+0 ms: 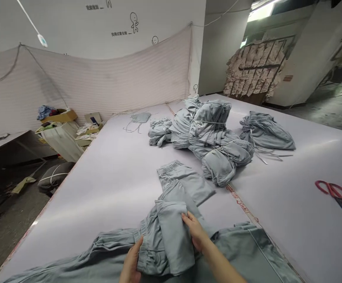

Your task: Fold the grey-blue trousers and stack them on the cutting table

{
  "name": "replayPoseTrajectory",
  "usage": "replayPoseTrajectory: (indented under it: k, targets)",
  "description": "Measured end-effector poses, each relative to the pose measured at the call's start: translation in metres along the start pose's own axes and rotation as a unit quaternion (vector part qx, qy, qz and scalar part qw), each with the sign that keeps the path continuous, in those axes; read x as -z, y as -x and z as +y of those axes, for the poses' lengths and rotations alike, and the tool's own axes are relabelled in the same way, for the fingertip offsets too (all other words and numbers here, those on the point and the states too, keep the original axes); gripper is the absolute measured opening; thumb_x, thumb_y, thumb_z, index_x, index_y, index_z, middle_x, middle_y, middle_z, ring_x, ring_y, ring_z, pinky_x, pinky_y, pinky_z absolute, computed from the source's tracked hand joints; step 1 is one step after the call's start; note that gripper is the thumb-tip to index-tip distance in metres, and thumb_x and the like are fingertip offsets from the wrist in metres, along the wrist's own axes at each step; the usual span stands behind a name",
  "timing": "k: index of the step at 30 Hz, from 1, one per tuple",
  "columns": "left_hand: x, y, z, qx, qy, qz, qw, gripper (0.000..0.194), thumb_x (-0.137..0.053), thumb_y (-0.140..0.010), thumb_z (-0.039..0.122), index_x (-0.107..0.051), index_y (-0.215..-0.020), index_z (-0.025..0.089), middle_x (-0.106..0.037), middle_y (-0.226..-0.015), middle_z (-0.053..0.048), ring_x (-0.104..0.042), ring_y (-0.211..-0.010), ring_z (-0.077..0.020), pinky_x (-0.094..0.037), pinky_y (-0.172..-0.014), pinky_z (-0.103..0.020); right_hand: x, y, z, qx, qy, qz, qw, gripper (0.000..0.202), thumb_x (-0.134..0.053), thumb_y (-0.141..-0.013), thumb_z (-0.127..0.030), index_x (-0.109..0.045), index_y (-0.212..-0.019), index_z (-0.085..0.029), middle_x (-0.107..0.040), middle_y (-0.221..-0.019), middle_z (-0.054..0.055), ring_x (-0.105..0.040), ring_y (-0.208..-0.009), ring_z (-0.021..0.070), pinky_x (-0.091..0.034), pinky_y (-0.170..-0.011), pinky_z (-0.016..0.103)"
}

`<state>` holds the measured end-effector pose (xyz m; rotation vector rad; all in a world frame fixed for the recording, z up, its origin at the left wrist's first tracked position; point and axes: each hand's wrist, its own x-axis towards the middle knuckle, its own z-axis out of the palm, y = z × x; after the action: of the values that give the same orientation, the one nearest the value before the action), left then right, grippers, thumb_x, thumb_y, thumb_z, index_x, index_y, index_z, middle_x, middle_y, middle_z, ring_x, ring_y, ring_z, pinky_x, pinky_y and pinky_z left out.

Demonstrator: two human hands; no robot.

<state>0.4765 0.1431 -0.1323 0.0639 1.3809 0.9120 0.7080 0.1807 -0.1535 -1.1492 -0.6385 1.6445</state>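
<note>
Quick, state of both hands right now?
Left hand: closed, holding the folded grey-blue cloth by its gathered side.
Right hand: closed, holding its smooth side.

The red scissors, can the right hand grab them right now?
Probably not straight away: the right hand is holding the folded grey-blue garment, and the red scissors lie off to its right. If it let go, the way looks free, with nothing tall between.
</note>
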Motion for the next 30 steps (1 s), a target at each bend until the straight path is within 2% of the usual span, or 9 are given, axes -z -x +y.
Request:
replayPoseTrajectory:
  k: [3, 7, 10, 13, 17, 20, 25, 27, 30]
  targets:
    - [-0.007, 0.001, 0.012, 0.04, -0.025, -0.021, 0.999, 0.064, -0.076, -0.068, 0.037, -0.054, -0.122, 0.009, -0.076, -0.091, -0.013, -0.069, -0.099, -0.0304, -0.057, -0.084, -0.039, 0.006, -0.003, -0.01, 0.004, -0.005, 0.019, 1.0, 0.049, -0.069, -0.065, -0.056, -0.066, -0.099, -0.021, -0.072, -0.099, 0.005, -0.064, -0.096, 0.0239, -0.045, -0.093, 0.038]
    - [-0.033, 0.009, 0.026, -0.006, -0.132, -0.025, 0.991, 0.054, -0.079, -0.065, 0.027, -0.059, -0.111, 0.007, -0.076, -0.078, -0.012, -0.072, -0.08, -0.0308, -0.06, -0.074, -0.041, 0.004, -0.007, -0.037, 0.032, 0.018, -0.014, 0.999, 0.048, -0.07, -0.064, -0.054, -0.068, -0.098, -0.02, -0.073, -0.091, 0.004, -0.065, -0.089, 0.0252, -0.048, -0.089, 0.04]
    - [-0.048, 0.027, 0.039, -0.039, -0.081, -0.057, 0.994, 0.043, -0.076, -0.067, 0.021, -0.062, -0.105, 0.008, -0.076, -0.073, -0.01, -0.073, -0.075, -0.0282, -0.061, -0.072, -0.04, 0.007, 0.005, -0.084, 0.081, 0.032, 0.024, 0.996, 0.051, -0.073, -0.061, -0.054, -0.07, -0.098, -0.019, -0.074, -0.088, 0.005, -0.065, -0.09, 0.0259, -0.048, -0.087, 0.039]
    - [-0.042, 0.056, 0.058, -0.064, 0.001, -0.087, 0.994, 0.021, -0.072, -0.068, 0.014, -0.067, -0.088, 0.009, -0.074, -0.067, -0.007, -0.072, -0.072, -0.0251, -0.061, -0.074, -0.038, 0.018, 0.035, -0.142, 0.138, 0.039, 0.069, 0.987, 0.055, -0.075, -0.06, -0.053, -0.07, -0.102, -0.019, -0.074, -0.089, 0.005, -0.065, -0.089, 0.0241, -0.05, -0.082, 0.035]
    - [0.0, 0.093, 0.084, -0.228, 0.104, -0.011, 0.968, 0.005, -0.069, -0.064, 0.013, -0.067, -0.068, 0.016, -0.072, -0.06, 0.0, -0.072, -0.082, -0.0234, -0.06, -0.082, -0.033, 0.026, 0.084, -0.201, 0.162, 0.051, 0.097, 0.981, 0.056, -0.077, -0.062, -0.048, -0.068, -0.111, -0.022, -0.074, -0.087, 0.004, -0.067, -0.078, 0.022, -0.053, -0.067, 0.03]
    - [0.044, 0.117, 0.095, -0.347, 0.146, 0.047, 0.925, 0.008, -0.067, -0.062, 0.016, -0.067, -0.069, 0.02, -0.074, -0.066, 0.002, -0.068, -0.099, -0.0243, -0.057, -0.089, -0.032, 0.019, 0.113, -0.21, 0.165, 0.069, 0.111, 0.978, 0.056, -0.075, -0.064, -0.048, -0.067, -0.113, -0.023, -0.075, -0.086, 0.006, -0.068, -0.073, 0.0235, -0.054, -0.059, 0.03]
    - [0.114, 0.158, 0.093, -0.283, 0.156, 0.043, 0.945, 0.009, -0.064, -0.063, 0.026, -0.067, -0.067, 0.019, -0.072, -0.064, -0.002, -0.065, -0.105, -0.0301, -0.057, -0.091, -0.041, -0.012, 0.145, -0.164, 0.094, 0.062, 0.095, 0.989, 0.057, -0.079, -0.058, -0.047, -0.07, -0.108, -0.022, -0.075, -0.092, 0.01, -0.069, -0.075, 0.0259, -0.055, -0.057, 0.031]
    - [0.141, 0.175, 0.089, -0.292, 0.144, 0.118, 0.938, 0.007, -0.064, -0.057, 0.019, -0.066, -0.063, 0.021, -0.071, -0.059, 0.0, -0.065, -0.105, -0.0295, -0.058, -0.088, -0.037, -0.029, 0.154, -0.137, 0.057, 0.059, 0.086, 0.993, 0.055, -0.081, -0.058, -0.046, -0.071, -0.107, -0.022, -0.075, -0.098, 0.01, -0.07, -0.081, 0.0259, -0.057, -0.062, 0.031]
    - [0.181, 0.193, 0.088, -0.339, 0.091, 0.253, 0.902, 0.022, -0.059, -0.043, 0.006, -0.065, -0.055, 0.023, -0.069, -0.054, 0.005, -0.062, -0.111, -0.0266, -0.058, -0.084, -0.026, -0.057, 0.165, -0.102, 0.016, 0.07, 0.062, 0.995, 0.05, -0.079, -0.063, -0.045, -0.071, -0.107, -0.023, -0.074, -0.103, 0.008, -0.069, -0.088, 0.0251, -0.057, -0.071, 0.031]
